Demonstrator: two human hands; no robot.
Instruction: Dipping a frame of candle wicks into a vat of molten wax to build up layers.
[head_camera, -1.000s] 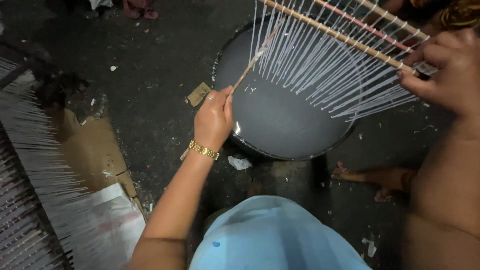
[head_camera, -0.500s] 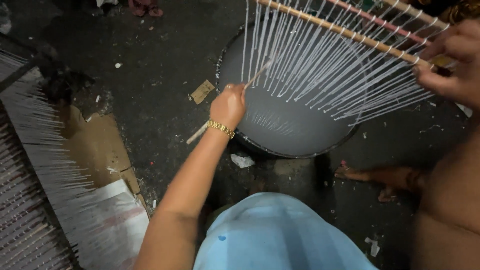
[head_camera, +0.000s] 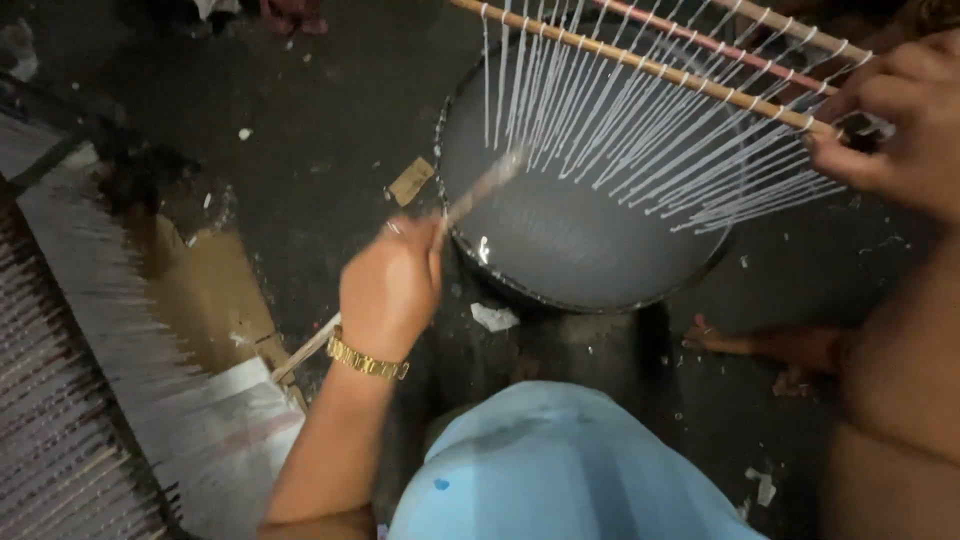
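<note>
My left hand (head_camera: 390, 290), with a gold bracelet at the wrist, is closed around a thin stick (head_camera: 480, 190) whose blurred tip reaches the leftmost hanging strands. My right hand (head_camera: 890, 120) grips the right end of a wooden rod (head_camera: 650, 68). A row of white coated strands (head_camera: 600, 130) hangs from that rod, fanned out and slanting left. Two more rods lie behind it. Below the strands sits a round dark basin (head_camera: 560, 300) filled with pale grey liquid.
A rack of white-coated sticks (head_camera: 70, 300) runs down the left side, with brown cardboard (head_camera: 200, 290) and a white sack (head_camera: 230, 440) beside it. Paper scraps (head_camera: 495, 317) litter the dark floor. A bare foot (head_camera: 740, 345) rests right of the basin.
My left hand has drawn back down and to the left with the stick, so its tip has slid out from among the strands to their left edge. The rods stay held up.
</note>
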